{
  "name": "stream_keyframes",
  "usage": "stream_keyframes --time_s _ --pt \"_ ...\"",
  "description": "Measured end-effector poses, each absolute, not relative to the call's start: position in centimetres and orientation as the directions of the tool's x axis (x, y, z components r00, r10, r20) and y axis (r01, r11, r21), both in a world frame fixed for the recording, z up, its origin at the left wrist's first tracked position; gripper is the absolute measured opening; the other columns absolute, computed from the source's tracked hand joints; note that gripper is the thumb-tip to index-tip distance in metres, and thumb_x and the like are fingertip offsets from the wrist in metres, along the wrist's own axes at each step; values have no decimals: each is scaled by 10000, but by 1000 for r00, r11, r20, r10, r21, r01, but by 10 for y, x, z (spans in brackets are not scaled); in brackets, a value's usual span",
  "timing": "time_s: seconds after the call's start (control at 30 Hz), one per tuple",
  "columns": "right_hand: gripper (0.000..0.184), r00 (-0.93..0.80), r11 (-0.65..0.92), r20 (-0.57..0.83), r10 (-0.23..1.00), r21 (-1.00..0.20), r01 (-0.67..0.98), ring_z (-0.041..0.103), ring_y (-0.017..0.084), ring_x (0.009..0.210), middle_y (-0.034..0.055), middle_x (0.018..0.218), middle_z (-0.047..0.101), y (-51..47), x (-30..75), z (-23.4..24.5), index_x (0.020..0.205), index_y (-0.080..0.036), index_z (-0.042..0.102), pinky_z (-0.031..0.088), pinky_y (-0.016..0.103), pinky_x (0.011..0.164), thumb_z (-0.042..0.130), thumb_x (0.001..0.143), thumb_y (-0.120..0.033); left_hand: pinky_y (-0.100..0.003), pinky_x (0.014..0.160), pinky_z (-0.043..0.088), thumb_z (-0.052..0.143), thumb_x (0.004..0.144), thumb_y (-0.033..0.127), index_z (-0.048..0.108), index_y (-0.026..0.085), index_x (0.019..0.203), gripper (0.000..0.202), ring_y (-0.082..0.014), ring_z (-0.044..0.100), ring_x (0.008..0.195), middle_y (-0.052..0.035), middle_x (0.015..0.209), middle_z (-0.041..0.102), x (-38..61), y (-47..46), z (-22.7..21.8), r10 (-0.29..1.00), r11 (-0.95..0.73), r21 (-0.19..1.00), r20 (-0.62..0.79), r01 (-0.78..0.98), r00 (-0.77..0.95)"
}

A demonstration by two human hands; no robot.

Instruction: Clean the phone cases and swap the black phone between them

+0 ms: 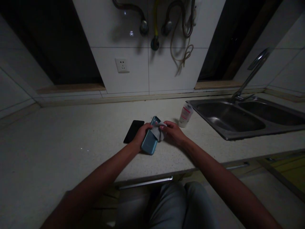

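My left hand [142,133] grips a blue-green phone case [149,143] by its left edge, its inner side facing up, tilted over the counter. In my right hand [173,131] a thin greyish-white wipe [157,130] is pinched between thumb and fingers. The wipe lies against the upper part of the case and hangs past its right edge. Flat on the counter, just left of my left hand, rests a black phone [133,131], partly covered by that hand. A clear plastic bottle [186,115] with a pink-and-white label stands just beyond my right hand.
The pale countertop [95,140] runs along a tiled wall. On the right is a double steel sink [228,116] with a tall faucet [254,71]. A socket [122,65] and several hoses are on the wall. Drawer handles [145,183] sit below the front edge.
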State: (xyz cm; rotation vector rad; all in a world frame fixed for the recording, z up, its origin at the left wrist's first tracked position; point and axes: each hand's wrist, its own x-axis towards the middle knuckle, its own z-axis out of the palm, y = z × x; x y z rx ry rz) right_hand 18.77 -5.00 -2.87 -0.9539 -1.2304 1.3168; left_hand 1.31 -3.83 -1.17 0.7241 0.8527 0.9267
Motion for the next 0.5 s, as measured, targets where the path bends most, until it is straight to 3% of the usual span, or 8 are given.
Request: stream_keyframes --time_s 0.1,0.2,0.33,0.43,0.5 --pt "365 -63 106 119 991 -979 -175 435 97 530 -42 624 552 -47 188 -30 714 -196 582 313 237 502 820 638 -462 -327 579 529 604 751 290 688 153 920 234 -206 637 564 -54 637 686 17 -44 -7 860 485 767 -333 -420 386" --pt "331 157 196 175 972 -972 -130 507 130 583 -27 678 590 -43 192 -31 775 -210 571 386 257 532 782 665 -438 -383 629 568 548 830 376 686 131 971 315 -247 692 663 -113 746 726 19 -49 -6 785 601 682 -405 -417 469" --pt "204 410 372 432 803 -901 222 578 178 729 9 795 637 -42 199 -31 884 -212 592 477 310 667 673 775 -364 -378 678 581 494 902 459 685 127 1011 399 -254 720 761 -149 855 742 22 -51 -13 778 612 637 -375 -469 505" --pt "132 247 467 632 735 -736 490 615 213 836 56 882 681 -45 197 -32 915 -208 659 505 366 779 596 850 -305 -365 683 582 491 927 512 687 142 967 421 -241 720 754 -135 855 742 26 -53 -18 784 604 643 -372 -470 498" --pt "137 43 552 685 728 -622 555 640 236 919 79 956 711 -47 190 -33 924 -225 703 517 401 845 586 876 -277 -347 684 581 483 944 526 686 150 914 428 -228 718 737 -116 819 738 28 -55 -18 793 593 654 -373 -469 482"
